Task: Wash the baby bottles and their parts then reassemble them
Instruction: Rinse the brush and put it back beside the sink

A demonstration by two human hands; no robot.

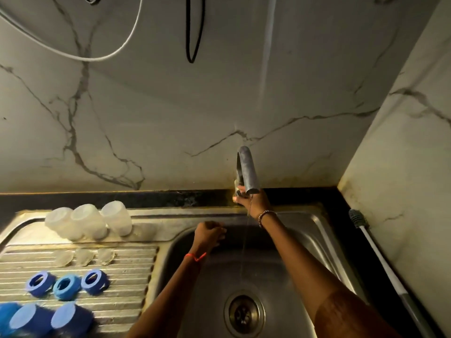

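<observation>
The three baby bottles [89, 223] are standing mouth-down in a row on the drainboard [136, 276], just left of my left hand [210, 236], the nearer one, curled around nothing. My right hand [249, 200] is gripping the faucet [247, 172] at its base.

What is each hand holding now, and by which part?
Right hand grips the tap at its base, under the spout. Left hand is curled over the sink; contents cannot be told.
</observation>
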